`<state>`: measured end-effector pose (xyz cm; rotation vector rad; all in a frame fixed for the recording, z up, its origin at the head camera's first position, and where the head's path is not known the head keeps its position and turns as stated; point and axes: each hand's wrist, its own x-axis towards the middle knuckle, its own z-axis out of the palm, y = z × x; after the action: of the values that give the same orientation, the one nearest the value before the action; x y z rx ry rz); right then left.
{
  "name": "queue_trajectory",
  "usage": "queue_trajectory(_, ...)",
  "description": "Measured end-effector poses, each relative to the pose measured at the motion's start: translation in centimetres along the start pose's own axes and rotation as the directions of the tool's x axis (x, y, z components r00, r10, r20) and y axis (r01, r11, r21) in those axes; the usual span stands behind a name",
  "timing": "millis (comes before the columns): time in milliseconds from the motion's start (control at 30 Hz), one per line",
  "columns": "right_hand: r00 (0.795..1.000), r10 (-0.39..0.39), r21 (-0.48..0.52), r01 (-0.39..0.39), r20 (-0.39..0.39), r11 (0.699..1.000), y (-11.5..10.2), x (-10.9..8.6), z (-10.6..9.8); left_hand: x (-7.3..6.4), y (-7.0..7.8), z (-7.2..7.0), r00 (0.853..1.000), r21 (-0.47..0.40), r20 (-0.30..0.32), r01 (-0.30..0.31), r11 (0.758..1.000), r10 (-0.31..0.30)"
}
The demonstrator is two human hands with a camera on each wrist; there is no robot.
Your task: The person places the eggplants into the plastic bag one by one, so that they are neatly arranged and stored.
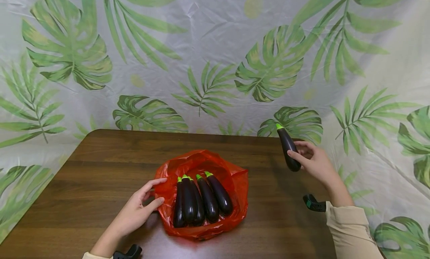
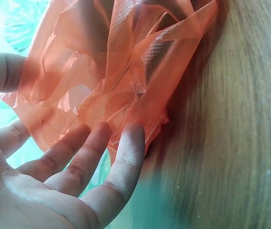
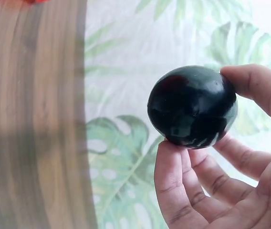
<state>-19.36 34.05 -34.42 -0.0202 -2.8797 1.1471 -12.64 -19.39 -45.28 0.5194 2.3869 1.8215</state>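
An open red plastic bag lies on the table with several dark purple eggplants side by side inside, their bright green stem ends pointing away from me. At the bag's left rim, my left hand holds the thin film between thumb and fingers; the left wrist view shows fingertips against the crinkled plastic. Raised over the table's right edge, my right hand grips another eggplant between thumb and fingers, stem end up and tilted left. In the right wrist view, this eggplant's rounded bottom faces the camera.
The brown wood-grain table extends on both sides of the bag. A pale cloth with green leaf prints hangs behind and beside it. Black wrist devices sit on both wrists, near the beige sleeves.
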Motion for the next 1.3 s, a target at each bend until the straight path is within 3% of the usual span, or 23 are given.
queue_trajectory(700,0.992,-0.127,0.016,0.127,-0.008,0.992,-7.2,-1.9,0.7,0.1,-0.1,0.1,0.999,0.005,-0.004,-0.048,0.999,0.048)
queue_trajectory(1300,0.979,-0.202,0.069,0.200,0.011,0.977,-11.4,-3.1,2.8,0.1,-0.4,0.1,0.998,0.002,0.000,-0.069,0.998,0.069)
